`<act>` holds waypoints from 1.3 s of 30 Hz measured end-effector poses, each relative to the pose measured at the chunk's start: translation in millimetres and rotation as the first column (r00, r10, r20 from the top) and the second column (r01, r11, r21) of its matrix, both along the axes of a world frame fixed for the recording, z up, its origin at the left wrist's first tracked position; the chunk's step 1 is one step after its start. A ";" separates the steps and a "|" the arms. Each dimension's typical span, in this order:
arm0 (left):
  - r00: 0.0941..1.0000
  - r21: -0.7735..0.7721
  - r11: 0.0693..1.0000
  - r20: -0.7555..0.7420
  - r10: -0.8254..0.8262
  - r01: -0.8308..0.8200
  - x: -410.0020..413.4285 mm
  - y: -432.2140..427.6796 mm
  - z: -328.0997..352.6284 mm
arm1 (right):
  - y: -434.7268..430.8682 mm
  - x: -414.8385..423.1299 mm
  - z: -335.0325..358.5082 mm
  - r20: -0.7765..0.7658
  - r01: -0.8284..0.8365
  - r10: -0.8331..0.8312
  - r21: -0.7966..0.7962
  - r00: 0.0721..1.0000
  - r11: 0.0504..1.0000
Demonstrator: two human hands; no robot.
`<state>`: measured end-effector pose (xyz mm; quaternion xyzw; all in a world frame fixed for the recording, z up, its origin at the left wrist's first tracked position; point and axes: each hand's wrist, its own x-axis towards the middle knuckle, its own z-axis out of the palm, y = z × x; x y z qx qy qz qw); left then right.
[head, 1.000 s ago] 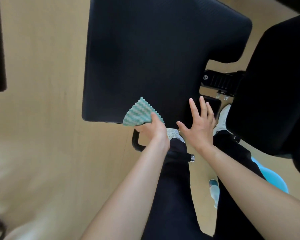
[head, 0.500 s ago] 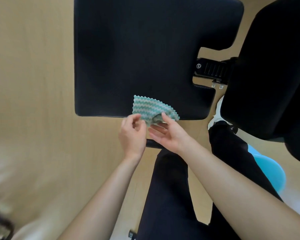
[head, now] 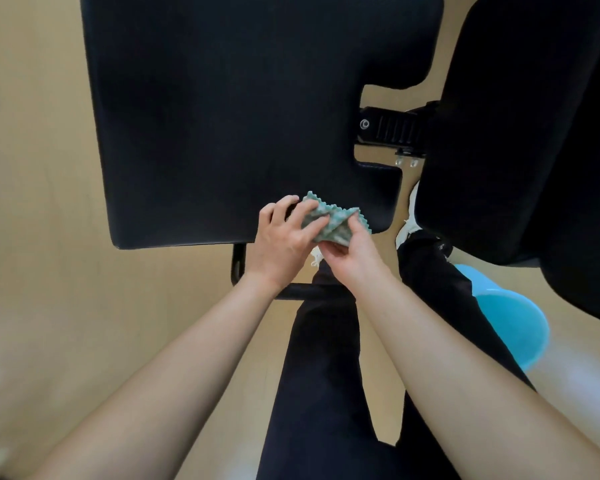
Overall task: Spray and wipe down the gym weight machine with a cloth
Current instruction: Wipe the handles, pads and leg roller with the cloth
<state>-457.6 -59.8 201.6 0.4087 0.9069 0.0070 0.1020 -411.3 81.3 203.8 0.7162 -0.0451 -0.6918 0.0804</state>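
Head view shows both hands bunching the green-and-white cloth point(head: 329, 220) at the middle of the frame, right over the near edge of the big black seat pad point(head: 222, 116). The left hand point(head: 281, 233) has its fingers curled over one side of the cloth. The right hand point(head: 352, 252) pinches the other side from below. I'd judge this as folding the cloth ready for a wipe, so the wiping is far from finished. I can make out no wet streaks on the pad, and no spray bottle is in sight, so the spraying step can't be judged. The second black pad point(head: 534, 133) at the right edge is cut off. The blue bucket point(head: 513, 327) at lower right is half hidden behind a trouser leg point(head: 440, 282). The metal frame tube point(head: 238, 268) under the pad is mostly covered.
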 end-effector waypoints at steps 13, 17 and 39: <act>0.982 -0.068 0.991 0.159 -0.100 0.112 -5.0 35.3 2.5 | -15.9 17.1 -1.6 0.229 -0.673 0.806 0.692 0.547 0.260; 0.994 -0.078 0.995 0.088 0.064 -0.057 -12.4 20.3 14.6 | -9.4 26.9 -17.8 0.368 -0.734 0.871 0.679 0.324 -0.013; 0.856 -0.158 0.841 -0.072 0.512 -0.517 -52.8 -10.4 48.8 | 18.4 -79.2 -36.0 0.736 0.330 0.582 0.676 -0.347 -0.658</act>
